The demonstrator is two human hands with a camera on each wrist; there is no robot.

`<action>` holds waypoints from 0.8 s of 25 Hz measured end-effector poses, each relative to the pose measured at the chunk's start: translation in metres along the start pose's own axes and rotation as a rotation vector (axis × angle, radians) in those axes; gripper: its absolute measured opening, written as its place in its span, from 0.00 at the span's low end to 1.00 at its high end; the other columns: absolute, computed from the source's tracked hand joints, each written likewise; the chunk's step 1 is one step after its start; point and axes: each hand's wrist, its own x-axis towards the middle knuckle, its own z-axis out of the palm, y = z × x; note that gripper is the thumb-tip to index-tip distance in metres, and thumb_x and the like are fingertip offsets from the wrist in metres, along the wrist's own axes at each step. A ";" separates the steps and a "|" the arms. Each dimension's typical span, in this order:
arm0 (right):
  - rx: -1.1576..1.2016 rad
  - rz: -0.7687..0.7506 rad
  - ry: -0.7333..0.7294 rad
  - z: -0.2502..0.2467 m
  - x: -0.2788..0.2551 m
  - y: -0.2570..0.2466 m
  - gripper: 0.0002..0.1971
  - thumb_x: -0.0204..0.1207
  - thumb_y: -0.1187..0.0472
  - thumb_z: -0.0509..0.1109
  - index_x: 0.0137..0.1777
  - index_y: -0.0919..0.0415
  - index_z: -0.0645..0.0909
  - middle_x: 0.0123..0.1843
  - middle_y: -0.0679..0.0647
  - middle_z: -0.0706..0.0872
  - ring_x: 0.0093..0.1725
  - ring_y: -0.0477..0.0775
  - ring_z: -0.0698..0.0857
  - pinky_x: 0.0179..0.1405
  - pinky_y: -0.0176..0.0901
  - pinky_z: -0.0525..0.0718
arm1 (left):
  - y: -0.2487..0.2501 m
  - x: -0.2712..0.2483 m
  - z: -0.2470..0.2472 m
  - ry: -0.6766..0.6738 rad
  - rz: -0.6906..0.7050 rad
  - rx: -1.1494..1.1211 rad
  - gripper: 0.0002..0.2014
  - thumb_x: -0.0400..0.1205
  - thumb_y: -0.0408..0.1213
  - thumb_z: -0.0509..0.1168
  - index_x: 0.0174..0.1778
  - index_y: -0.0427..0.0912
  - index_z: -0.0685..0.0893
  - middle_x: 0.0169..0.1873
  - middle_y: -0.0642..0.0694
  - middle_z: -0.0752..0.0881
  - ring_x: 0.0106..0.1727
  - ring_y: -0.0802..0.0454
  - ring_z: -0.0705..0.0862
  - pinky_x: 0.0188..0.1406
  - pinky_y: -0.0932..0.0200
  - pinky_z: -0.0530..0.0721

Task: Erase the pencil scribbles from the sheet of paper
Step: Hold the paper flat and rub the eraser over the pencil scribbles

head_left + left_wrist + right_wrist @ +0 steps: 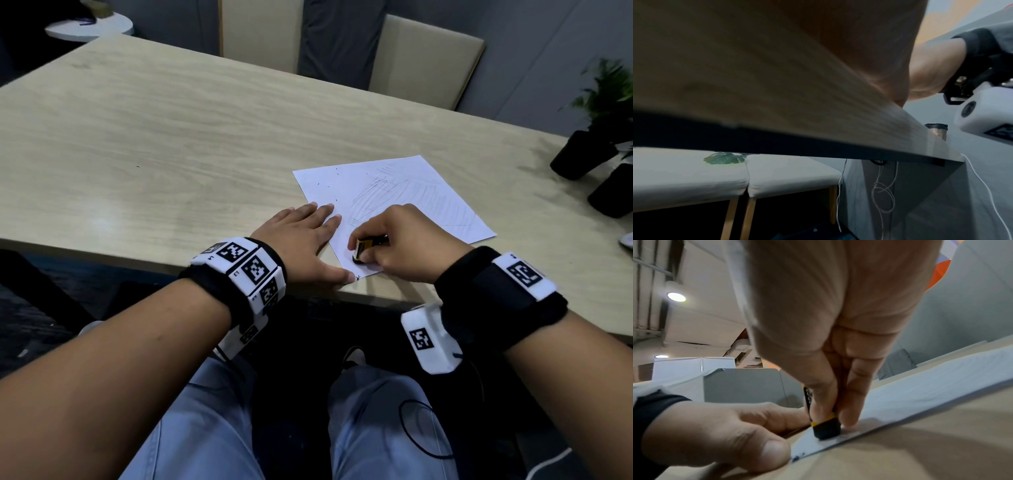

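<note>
The right hand (407, 243) pinches a small eraser (363, 249) between thumb and curled fingers, its black tip pressed down onto the sheet of paper (394, 195) close to the sheet's near corner. The eraser has a yellow sleeve with dark print and a black rubber end; in the right wrist view that black end (826, 429) sits flat on the white sheet (920, 392), with the fingers (851, 395) closing on it from both sides. The right wrist is raised a little above the near edge of the surface (154, 137).

The left hand (301, 240) lies flat and spread, palm down, just left of the eraser; its fingertips rest on the left edge of the paper and its thumb (764, 449) points toward the near corner, beside a small dark mark there. It holds nothing. In the left wrist view the palm (818, 40) fills most of the picture against the wooden edge.

The paper is white, turned at an angle, lying on the near right part of the light wood-grain surface. Faint pencil scribbles (404, 198), long slanting hatch strokes, cover its middle and far right part; the near left part looks mostly bare, with tiny dark crumbs (325, 181) scattered on it.

Both wrists wear black bands with white marker blocks. At the far right stand dark pots with a green plant (606, 102); pale chair backs (424, 61) stand beyond the far edge
</note>
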 end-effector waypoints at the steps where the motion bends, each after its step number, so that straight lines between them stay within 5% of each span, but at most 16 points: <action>1: -0.018 0.011 -0.038 -0.004 -0.006 0.001 0.11 0.70 0.66 0.74 0.43 0.48 0.89 0.35 0.43 0.89 0.37 0.36 0.83 0.38 0.27 0.76 | 0.001 0.000 -0.001 0.001 -0.001 0.003 0.52 0.72 0.77 0.54 0.87 0.54 0.45 0.86 0.56 0.41 0.86 0.56 0.38 0.84 0.52 0.39; 4: -0.031 0.022 -0.080 -0.009 -0.008 0.000 0.10 0.69 0.66 0.75 0.42 0.48 0.90 0.32 0.43 0.88 0.33 0.35 0.82 0.35 0.27 0.77 | 0.001 -0.001 -0.001 0.005 0.001 0.003 0.52 0.72 0.77 0.54 0.87 0.54 0.45 0.86 0.56 0.41 0.86 0.56 0.39 0.84 0.52 0.39; 9: 0.066 -0.027 0.104 0.003 0.016 -0.006 0.12 0.71 0.68 0.73 0.49 0.51 0.90 0.40 0.46 0.90 0.43 0.43 0.85 0.45 0.36 0.79 | 0.001 -0.001 0.000 0.019 0.011 -0.002 0.51 0.73 0.77 0.55 0.87 0.57 0.45 0.86 0.56 0.42 0.86 0.56 0.40 0.84 0.51 0.41; 17: -0.046 0.048 -0.077 -0.011 -0.009 0.002 0.11 0.69 0.68 0.75 0.41 0.48 0.89 0.34 0.44 0.89 0.37 0.39 0.84 0.42 0.34 0.81 | 0.001 -0.001 -0.001 0.005 -0.001 0.001 0.52 0.72 0.77 0.55 0.87 0.54 0.45 0.86 0.56 0.40 0.86 0.56 0.38 0.84 0.51 0.39; 20: 0.004 0.002 0.062 -0.004 0.003 -0.001 0.10 0.70 0.67 0.74 0.46 0.51 0.90 0.39 0.45 0.90 0.40 0.41 0.84 0.43 0.32 0.79 | 0.001 0.000 0.001 0.012 0.003 0.003 0.52 0.72 0.77 0.54 0.87 0.55 0.45 0.86 0.56 0.40 0.86 0.56 0.39 0.84 0.51 0.40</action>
